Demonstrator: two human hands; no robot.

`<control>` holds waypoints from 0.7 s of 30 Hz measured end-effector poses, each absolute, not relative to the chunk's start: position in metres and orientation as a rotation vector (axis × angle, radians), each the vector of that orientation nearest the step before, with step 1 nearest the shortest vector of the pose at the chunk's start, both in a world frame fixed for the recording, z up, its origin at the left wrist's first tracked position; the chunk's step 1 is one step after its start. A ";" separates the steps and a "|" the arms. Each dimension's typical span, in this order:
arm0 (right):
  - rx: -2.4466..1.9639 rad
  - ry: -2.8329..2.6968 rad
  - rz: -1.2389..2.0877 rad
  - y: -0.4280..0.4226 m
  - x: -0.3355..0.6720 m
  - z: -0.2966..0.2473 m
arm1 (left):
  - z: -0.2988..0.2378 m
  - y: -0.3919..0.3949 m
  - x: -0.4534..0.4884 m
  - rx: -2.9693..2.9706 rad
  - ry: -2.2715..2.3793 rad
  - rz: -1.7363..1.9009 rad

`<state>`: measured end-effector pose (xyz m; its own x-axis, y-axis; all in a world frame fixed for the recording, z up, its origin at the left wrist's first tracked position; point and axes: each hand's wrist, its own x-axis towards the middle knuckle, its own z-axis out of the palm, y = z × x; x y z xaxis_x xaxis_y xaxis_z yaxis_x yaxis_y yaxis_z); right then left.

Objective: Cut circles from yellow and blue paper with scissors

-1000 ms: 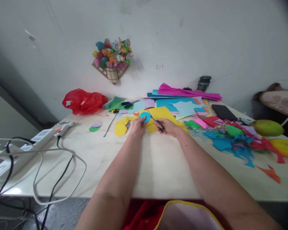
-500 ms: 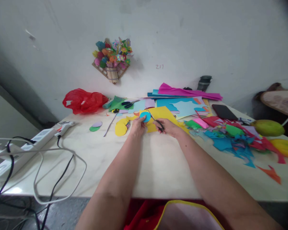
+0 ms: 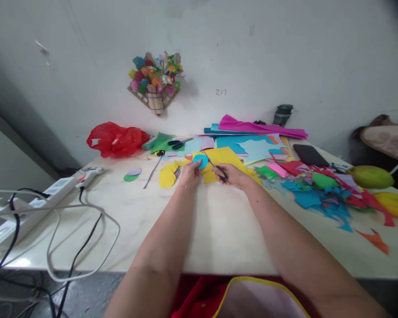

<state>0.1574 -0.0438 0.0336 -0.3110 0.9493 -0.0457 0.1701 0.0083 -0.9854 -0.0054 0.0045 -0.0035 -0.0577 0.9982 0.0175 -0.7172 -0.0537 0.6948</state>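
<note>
Yellow sheet (image 3: 223,158) is caught between two bare hands over the far half of a pale table (image 3: 232,238), a blue disc (image 3: 200,162) lying on its left part. The left hand (image 3: 190,173) pinches disc and sheet together, thumb on top at the disc's lower edge, the other fingers largely hidden; the hold seems meant to stop the two layers slipping while leaving most of the disc's rim free for the blades. The right hand (image 3: 232,173) has its fingers wrapped around the black handles of the scissors (image 3: 221,171), whose blades slant up and left just beside the disc; how far they part is too small to tell. Both arms stretch forward from the near edge and angle inward, hands near each other and low over the tabletop, probably for steadiness. Yellow discs (image 3: 167,178) lie overlapped just left of the left hand, likely placed there to be clear of the blades. Farther left, a lilac disc (image 3: 135,171) partly covers a green disc (image 3: 130,178). Scraps (image 3: 306,198) spread beyond the right forearm, apparently sorted away from the round pieces. Spare scissors (image 3: 176,144) rest on green paper (image 3: 161,142) toward the wall, near a red bag (image 3: 115,140)
</note>
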 end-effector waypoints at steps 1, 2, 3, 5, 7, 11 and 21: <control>-1.187 -1.563 1.372 -0.044 0.157 0.034 | -0.004 0.005 -0.006 0.607 0.615 1.545; -1.189 -1.559 1.373 -0.045 0.157 0.035 | -0.004 0.005 -0.006 0.613 0.620 1.543; -1.191 -1.555 1.376 -0.046 0.157 0.036 | -0.004 0.005 -0.007 0.619 0.624 1.542; -1.189 -1.548 1.382 -0.046 0.157 0.036 | -0.003 0.005 -0.008 0.628 0.626 1.541; -1.187 -1.541 1.385 -0.046 0.158 0.036 | -0.003 0.005 -0.009 0.627 0.628 1.541; -1.172 -1.523 1.396 -0.047 0.158 0.036 | -0.002 0.004 -0.010 0.627 0.648 1.533; -1.187 -1.480 1.407 -0.054 0.155 0.045 | 0.001 0.003 -0.013 0.668 0.655 1.500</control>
<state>0.1548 -0.0537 0.0449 -0.2788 0.9577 -0.0718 0.1205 -0.0393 -0.9919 -0.0134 0.0032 0.0011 -0.0247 0.9995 0.0197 -0.6648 -0.0311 0.7464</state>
